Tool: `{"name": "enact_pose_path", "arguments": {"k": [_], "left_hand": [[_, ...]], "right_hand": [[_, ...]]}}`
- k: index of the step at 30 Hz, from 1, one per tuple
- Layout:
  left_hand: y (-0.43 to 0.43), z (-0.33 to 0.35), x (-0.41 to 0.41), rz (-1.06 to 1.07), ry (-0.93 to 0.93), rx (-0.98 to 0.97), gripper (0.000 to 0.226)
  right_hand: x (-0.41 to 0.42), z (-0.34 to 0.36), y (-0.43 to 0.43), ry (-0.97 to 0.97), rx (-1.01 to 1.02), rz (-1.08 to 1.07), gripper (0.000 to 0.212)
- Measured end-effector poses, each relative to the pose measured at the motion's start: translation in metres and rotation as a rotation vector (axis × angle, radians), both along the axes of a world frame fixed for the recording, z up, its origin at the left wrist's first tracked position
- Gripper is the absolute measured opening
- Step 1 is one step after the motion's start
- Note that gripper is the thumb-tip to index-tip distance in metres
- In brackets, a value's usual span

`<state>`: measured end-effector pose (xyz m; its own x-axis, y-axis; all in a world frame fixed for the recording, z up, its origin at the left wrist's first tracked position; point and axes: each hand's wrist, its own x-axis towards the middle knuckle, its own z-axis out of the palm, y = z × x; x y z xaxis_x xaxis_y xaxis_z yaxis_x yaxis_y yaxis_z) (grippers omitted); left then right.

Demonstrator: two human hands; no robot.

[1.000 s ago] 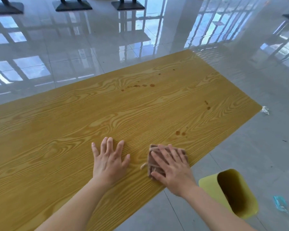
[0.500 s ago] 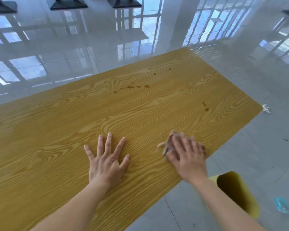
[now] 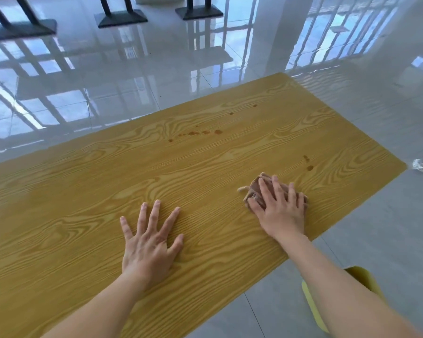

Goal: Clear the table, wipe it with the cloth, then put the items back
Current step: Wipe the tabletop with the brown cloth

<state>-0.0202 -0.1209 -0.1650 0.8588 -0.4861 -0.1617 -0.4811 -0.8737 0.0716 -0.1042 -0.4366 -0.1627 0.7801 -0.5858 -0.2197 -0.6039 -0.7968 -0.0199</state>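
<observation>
Head view: wood-grain table [image 3: 83,203] runs diagonally across the frame, far right corner toward the glossy tiled floor [image 3: 156,76]. Left hand [image 3: 149,245] lies palm down on the bare tabletop near the front edge, fingers straight and spread, thumb out to the side, holding nothing. Right hand [image 3: 281,211] lies palm down on the brown cloth [image 3: 255,191], fingers extended and slightly fanned, pressing it flat against the wood rather than curling round it. The cloth sits on the table toward the right front edge, bunched under the palm; its far and left edges and a pale frayed corner stick out beyond the fingers. Just beyond the cloth, a pair of small brown spots [image 3: 310,167]. Further back, near the middle of the board, a row of brown drips [image 3: 217,131], and past that two more faint marks [image 3: 231,113] close to the far edge. On the floor beside the right end of the table, a crumpled white scrap [image 3: 419,165]. Below the right forearm, partly hidden by it, a yellow bin [image 3: 313,303] stands on the floor off the table's front edge. Black table bases [image 3: 120,17] stand at the top of the frame, well apart from the table.
</observation>
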Motion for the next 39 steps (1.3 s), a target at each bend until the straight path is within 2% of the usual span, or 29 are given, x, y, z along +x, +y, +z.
{"name": "enact_pose_path", "arguments": {"k": [2,3,7,9,12,14,15,16,19,21,23,25,27,29,30,33,35,37,39], "left_hand": [[-0.001,-0.001,0.000,0.006,0.006,0.000,0.064],[-0.001,-0.001,0.000,0.007,0.012,0.004,0.064],[0.002,-0.004,-0.001,0.000,0.011,0.013,0.065],[0.001,-0.006,0.002,0.015,0.031,0.006,0.066],[-0.024,-0.002,0.020,-0.015,0.052,-0.043,0.065],[-0.059,0.002,0.040,-0.099,0.049,-0.062,0.064],[-0.079,0.004,0.050,-0.135,0.058,-0.066,0.065],[-0.099,0.004,0.059,-0.158,0.070,-0.072,0.065],[-0.146,0.003,0.073,-0.181,0.075,-0.072,0.065],[-0.159,0.001,0.075,-0.181,0.050,-0.039,0.066],[-0.160,-0.001,0.074,-0.181,0.038,-0.027,0.065],[-0.160,0.000,0.072,-0.168,0.038,-0.039,0.065],[-0.164,0.002,0.073,-0.152,0.046,-0.042,0.065],[-0.165,0.003,0.074,-0.151,0.051,-0.028,0.064],[-0.163,0.003,0.074,-0.147,0.049,-0.018,0.064],[-0.160,0.003,0.073,-0.127,0.046,0.008,0.064],[-0.169,0.005,0.074,-0.088,0.077,-0.002,0.066],[-0.187,0.007,0.075,-0.004,0.117,-0.037,0.067],[-0.204,0.006,0.072,0.061,0.104,-0.032,0.068]], "right_hand": [[0.024,0.002,0.014,-0.022,0.057,-0.148,0.078],[0.029,0.003,0.030,-0.016,0.074,-0.114,0.077],[-0.018,0.003,0.075,-0.062,0.091,0.409,0.068],[-0.038,0.002,0.047,-0.051,0.059,0.458,0.067],[-0.022,0.001,-0.012,-0.008,-0.028,0.088,0.070],[0.007,0.001,-0.022,-0.026,0.026,-0.213,0.074],[0.020,0.003,-0.016,-0.037,0.051,-0.277,0.075],[0.027,0.003,-0.005,-0.036,0.066,-0.269,0.075],[0.002,0.000,0.022,-0.057,0.033,0.076,0.069],[-0.023,0.002,-0.001,-0.046,0.027,0.194,0.067],[-0.031,0.001,-0.047,-0.008,-0.027,0.089,0.069],[-0.022,0.000,-0.089,0.040,-0.064,-0.159,0.076],[0.006,-0.001,-0.117,-0.001,-0.009,-0.376,0.084],[0.033,0.005,-0.119,-0.030,0.072,-0.458,0.088],[0.038,0.006,-0.110,-0.003,0.089,-0.401,0.085],[0.004,0.002,-0.060,-0.052,0.046,0.058,0.071],[-0.027,0.005,-0.060,-0.053,0.071,0.294,0.068],[-0.032,0.005,-0.103,-0.021,0.039,0.308,0.069],[-0.017,0.004,-0.150,0.010,-0.025,0.097,0.073]]}}
